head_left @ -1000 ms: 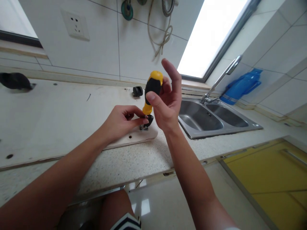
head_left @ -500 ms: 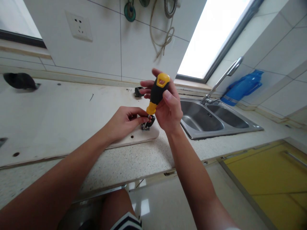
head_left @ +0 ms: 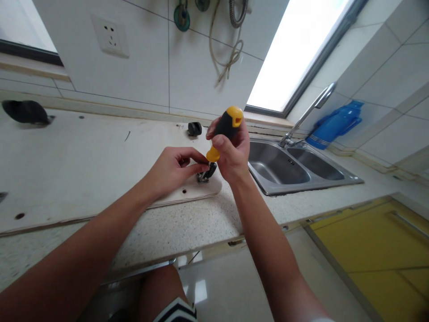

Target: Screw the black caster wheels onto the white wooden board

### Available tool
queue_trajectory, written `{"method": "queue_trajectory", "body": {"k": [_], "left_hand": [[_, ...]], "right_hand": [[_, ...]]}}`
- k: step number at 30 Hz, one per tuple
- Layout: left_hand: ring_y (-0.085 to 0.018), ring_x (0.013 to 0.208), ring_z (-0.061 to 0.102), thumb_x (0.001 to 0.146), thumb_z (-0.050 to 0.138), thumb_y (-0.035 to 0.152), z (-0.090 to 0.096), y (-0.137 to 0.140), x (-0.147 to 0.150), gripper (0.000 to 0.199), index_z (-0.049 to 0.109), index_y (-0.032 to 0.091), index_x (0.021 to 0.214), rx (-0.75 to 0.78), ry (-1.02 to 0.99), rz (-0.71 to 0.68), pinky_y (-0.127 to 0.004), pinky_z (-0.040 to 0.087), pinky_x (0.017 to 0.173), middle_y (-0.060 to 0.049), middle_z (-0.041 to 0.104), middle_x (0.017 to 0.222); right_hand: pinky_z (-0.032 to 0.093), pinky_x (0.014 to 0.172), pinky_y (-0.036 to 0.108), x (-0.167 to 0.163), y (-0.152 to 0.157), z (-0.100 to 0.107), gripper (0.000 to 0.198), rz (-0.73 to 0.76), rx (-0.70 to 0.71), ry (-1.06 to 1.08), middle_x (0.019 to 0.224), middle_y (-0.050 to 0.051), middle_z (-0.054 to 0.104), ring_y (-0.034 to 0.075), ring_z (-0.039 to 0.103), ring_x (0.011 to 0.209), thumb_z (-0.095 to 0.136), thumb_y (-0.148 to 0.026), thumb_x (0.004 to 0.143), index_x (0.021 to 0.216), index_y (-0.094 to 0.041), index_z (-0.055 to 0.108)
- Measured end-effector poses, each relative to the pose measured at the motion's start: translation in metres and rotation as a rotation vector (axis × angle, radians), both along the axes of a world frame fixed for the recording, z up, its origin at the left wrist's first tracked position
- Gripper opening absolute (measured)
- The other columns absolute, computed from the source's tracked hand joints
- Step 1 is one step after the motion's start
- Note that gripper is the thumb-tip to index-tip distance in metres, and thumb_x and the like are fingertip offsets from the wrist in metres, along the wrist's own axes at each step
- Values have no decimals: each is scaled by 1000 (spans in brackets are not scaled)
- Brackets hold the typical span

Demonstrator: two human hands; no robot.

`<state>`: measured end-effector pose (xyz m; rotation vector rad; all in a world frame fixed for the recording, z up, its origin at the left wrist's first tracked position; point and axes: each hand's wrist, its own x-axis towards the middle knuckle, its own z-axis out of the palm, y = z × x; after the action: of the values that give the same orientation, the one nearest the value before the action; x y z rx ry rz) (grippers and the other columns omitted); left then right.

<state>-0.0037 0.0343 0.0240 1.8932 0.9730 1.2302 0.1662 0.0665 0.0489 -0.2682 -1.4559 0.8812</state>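
Head view: right hand [head_left: 236, 155] wrapped around the handle of a yellow-and-black screwdriver [head_left: 226, 127]. Long axis slants from handle end, upper right, to shaft, lower left, pointing toward a metal bracket [head_left: 202, 178] beside a black wheel [head_left: 211, 171] near the rounded corner of a white board [head_left: 100, 156]. Bracket lies below and left of the right-hand grip; left hand [head_left: 172, 166] is nearer to it. Left thumb and forefinger narrowed at the shaft; cannot tell whether they pinch it. Tip hidden. Second black wheel [head_left: 194, 129] farther back, apart from both hands.
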Motion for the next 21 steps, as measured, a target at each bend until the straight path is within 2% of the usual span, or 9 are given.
{"method": "queue_trajectory", "body": {"k": [2, 4, 6, 8, 10, 12, 14, 18, 21], "left_hand": [[-12, 59, 52, 86, 83, 37, 0, 1, 0, 18, 85, 21, 92, -2, -12, -19, -30, 41, 58, -2, 77, 77], [-13, 60, 53, 88, 80, 39, -1, 1, 0, 20, 84, 20, 96, -17, -22, -35, -30, 41, 58, -3, 78, 81], [-13, 57, 51, 87, 82, 41, -1, 0, 1, 22, 84, 21, 97, -24, -18, -22, -30, 37, 54, -2, 75, 76], [-12, 56, 50, 86, 84, 40, 0, -2, 2, 21, 84, 21, 95, -17, -17, -10, -29, 36, 53, 0, 72, 70], [-14, 62, 59, 86, 84, 38, 1, -3, 3, 19, 84, 21, 93, -21, -33, -45, -29, 43, 58, -2, 76, 76], [-17, 70, 65, 88, 81, 36, 1, -3, 3, 18, 84, 20, 94, -32, -47, -92, -31, 49, 64, -5, 80, 85], [-16, 67, 64, 89, 80, 38, 1, -3, 3, 19, 84, 20, 95, -39, -40, -93, -30, 48, 62, -4, 79, 81], [-15, 67, 62, 88, 81, 37, 0, -2, 3, 19, 83, 19, 96, -29, -60, -79, -30, 47, 62, -4, 78, 81], [-15, 70, 63, 90, 79, 35, -1, -1, 3, 19, 82, 19, 98, -25, -73, -99, -30, 47, 63, -5, 80, 90]], "right_hand": [[62, 95, 39, -1, -1, 0, 59, 4, -13, -22, 105, 1, 73, 20, 71, 98, 94, -61, 75, 121, -34, 68], [63, 97, 42, -2, -4, 2, 60, 20, -70, -76, 109, 4, 75, 22, 72, 101, 85, -70, 80, 123, -32, 70], [64, 96, 44, -3, -5, 3, 55, 5, -115, -99, 112, 5, 76, 24, 73, 101, 79, -73, 84, 119, -31, 72], [64, 95, 43, -3, -6, 3, 52, -19, -105, -74, 111, 3, 76, 23, 74, 101, 85, -69, 79, 113, -31, 73], [63, 96, 42, -3, -5, 2, 56, -5, -81, -65, 111, 3, 77, 23, 73, 101, 90, -68, 73, 112, -32, 73], [63, 97, 42, -3, -6, 2, 55, 31, -90, -93, 110, 4, 77, 22, 73, 100, 84, -72, 78, 113, -30, 74], [62, 97, 41, -3, -6, 3, 48, 30, -99, -104, 106, 4, 76, 21, 73, 98, 79, -71, 85, 107, -28, 75], [61, 97, 41, -4, -7, 3, 50, 34, -66, -74, 105, 3, 75, 23, 72, 102, 88, -68, 76, 104, -30, 73], [60, 98, 43, -5, -6, 2, 46, 63, -86, -86, 106, 5, 75, 23, 71, 101, 78, -70, 85, 104, -29, 75]]}}
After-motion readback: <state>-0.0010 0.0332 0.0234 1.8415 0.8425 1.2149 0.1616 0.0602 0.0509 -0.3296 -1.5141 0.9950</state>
